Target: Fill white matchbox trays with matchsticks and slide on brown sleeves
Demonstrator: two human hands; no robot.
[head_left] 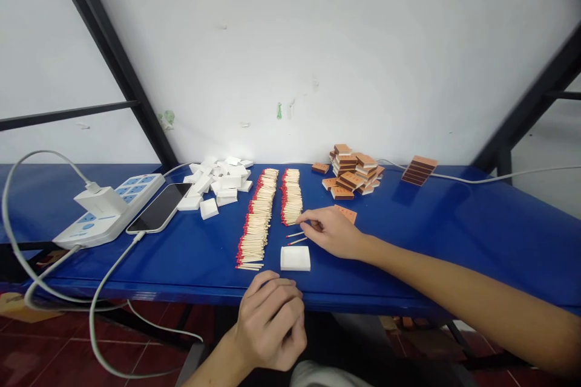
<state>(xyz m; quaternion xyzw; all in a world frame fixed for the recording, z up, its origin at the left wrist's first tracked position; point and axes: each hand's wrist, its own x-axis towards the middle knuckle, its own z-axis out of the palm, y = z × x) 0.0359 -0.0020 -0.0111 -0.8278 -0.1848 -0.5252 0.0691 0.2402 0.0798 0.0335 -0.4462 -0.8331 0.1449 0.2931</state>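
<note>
My right hand [333,231] reaches over the blue table with thumb and forefinger pinched at the near end of the shorter row of matches [292,196]. A match seems to be between the fingertips, partly hidden. Just below, two loose red-tipped matches [297,241] lie with their ends by the hand. An empty white matchbox tray [295,259] sits in front of them. At the table's front edge my left hand [272,323] is loosely curled, nothing showing from its fingers. Left of the tray runs a longer row of matches [256,217], red heads to the left.
White matchbox trays [229,182] are heaped at the back left. Orange-brown matchboxes [351,172] are piled at the back right, beside a striped brown sheet [419,170]. An orange card [345,214] lies behind my right hand. A phone [160,208], power strip [143,190] and cables occupy the left.
</note>
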